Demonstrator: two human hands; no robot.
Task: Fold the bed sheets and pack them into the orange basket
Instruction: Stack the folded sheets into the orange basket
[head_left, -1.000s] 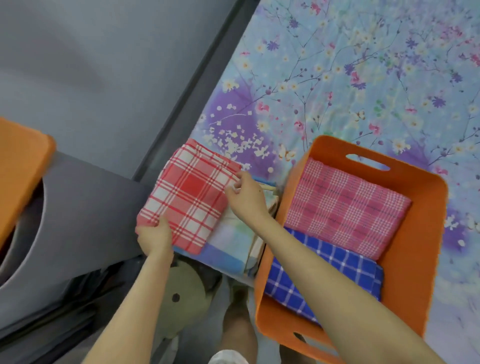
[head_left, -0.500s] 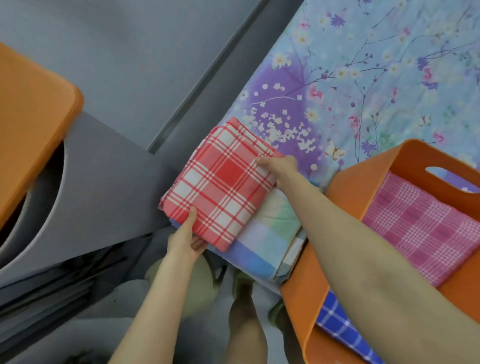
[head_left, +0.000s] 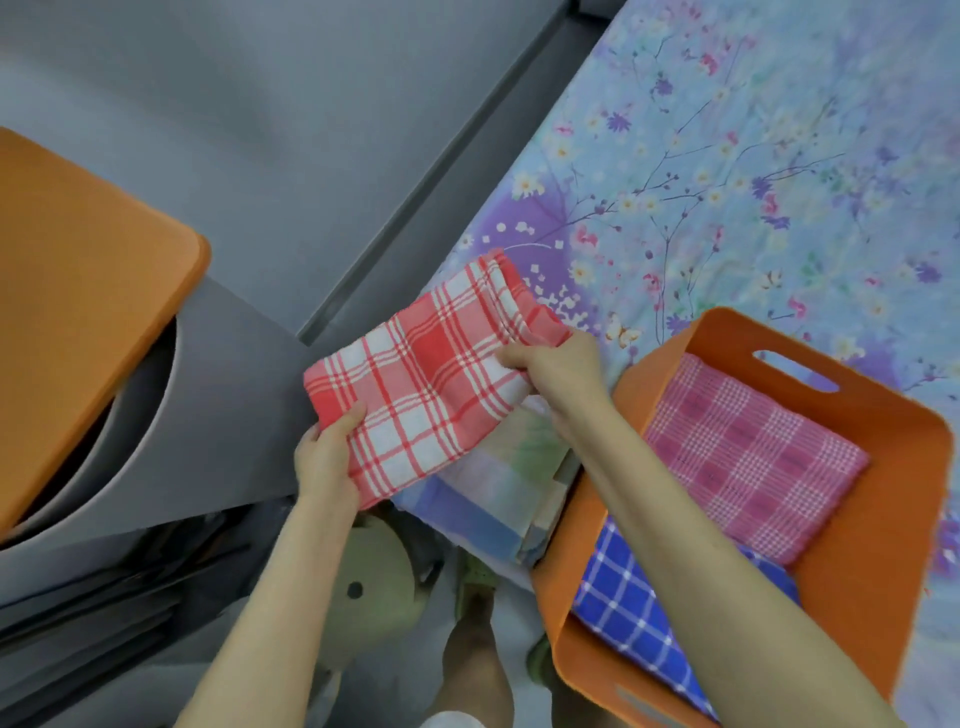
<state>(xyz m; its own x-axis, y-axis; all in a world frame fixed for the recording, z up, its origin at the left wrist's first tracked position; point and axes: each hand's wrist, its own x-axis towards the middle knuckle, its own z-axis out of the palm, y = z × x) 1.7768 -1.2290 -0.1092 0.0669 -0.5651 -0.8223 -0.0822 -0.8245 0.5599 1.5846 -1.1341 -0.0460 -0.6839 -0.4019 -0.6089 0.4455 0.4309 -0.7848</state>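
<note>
A folded red-and-white checked sheet (head_left: 426, 384) is lifted a little above a pale pastel folded sheet (head_left: 498, 478) at the bed's corner. My left hand (head_left: 327, 457) grips its near left edge. My right hand (head_left: 556, 364) pinches its right edge, where the cloth bunches up. The orange basket (head_left: 893, 561) stands on the bed to the right. Inside it lie a folded pink checked sheet (head_left: 753, 457) and a folded blue checked sheet (head_left: 623, 597), partly hidden by my right forearm.
The bed carries a floral blue and purple cover (head_left: 727, 156). An orange panel (head_left: 78, 291) on a grey curved piece of furniture (head_left: 218, 415) stands at the left. A green slipper (head_left: 374, 582) and my feet are on the grey floor below.
Both hands have closed on the red checked sheet and raised it off the pastel sheet; its right end now bunches in my right hand. The view has shifted slightly.
</note>
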